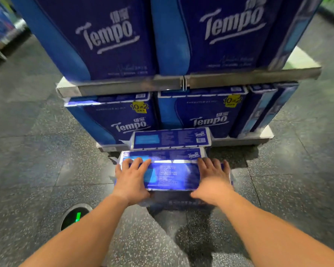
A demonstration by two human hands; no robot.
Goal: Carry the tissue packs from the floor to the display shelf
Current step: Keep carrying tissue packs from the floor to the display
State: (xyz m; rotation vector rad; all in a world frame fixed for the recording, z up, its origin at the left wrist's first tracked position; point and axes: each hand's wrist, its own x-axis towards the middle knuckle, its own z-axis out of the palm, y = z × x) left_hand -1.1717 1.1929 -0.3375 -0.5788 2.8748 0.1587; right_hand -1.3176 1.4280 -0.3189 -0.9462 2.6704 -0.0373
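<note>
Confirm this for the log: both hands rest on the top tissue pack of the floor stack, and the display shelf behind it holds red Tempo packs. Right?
Not quite. The head view shows the left hand and right hand on the top tissue pack, but the Tempo packs on the display shelf are blue, not red.

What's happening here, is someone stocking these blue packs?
Yes. A person bends over a blue tissue pack low in front of the display shelf, left hand and right hand spread flat on its top near either end. A second pack lies just behind it, by the shelf's bottom tier. Both tiers already hold big Tempo packs. The front pack has not reached the shelf.
</note>
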